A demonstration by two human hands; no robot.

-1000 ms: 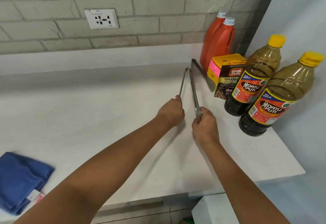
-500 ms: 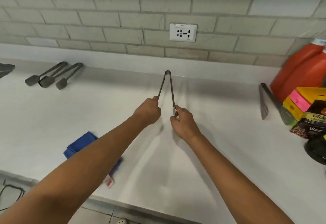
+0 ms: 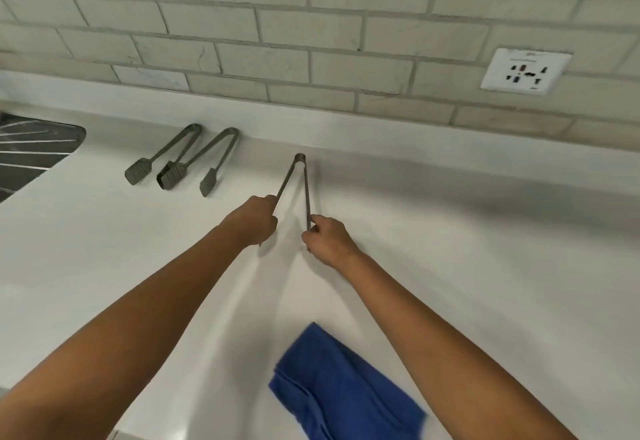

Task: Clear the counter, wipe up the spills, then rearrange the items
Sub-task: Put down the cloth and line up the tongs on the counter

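I hold a pair of grey metal tongs over the white counter, hinge end pointing at the wall. My left hand grips the left arm of the tongs and my right hand grips the right arm, so the tongs are spread in a V. Their tips are hidden inside my hands. Two more pairs of grey tongs lie side by side on the counter to the left, near the wall. A folded blue cloth lies on the counter below my right forearm.
A metal sink drainer sits at the far left edge. A white wall socket is on the tiled wall at the upper right. The counter's front edge runs along the bottom left.
My view and both hands have moved left along the counter with the tongs. The bottles, box and jugs at the right have left the view; the two lying tongs and sink are now close.
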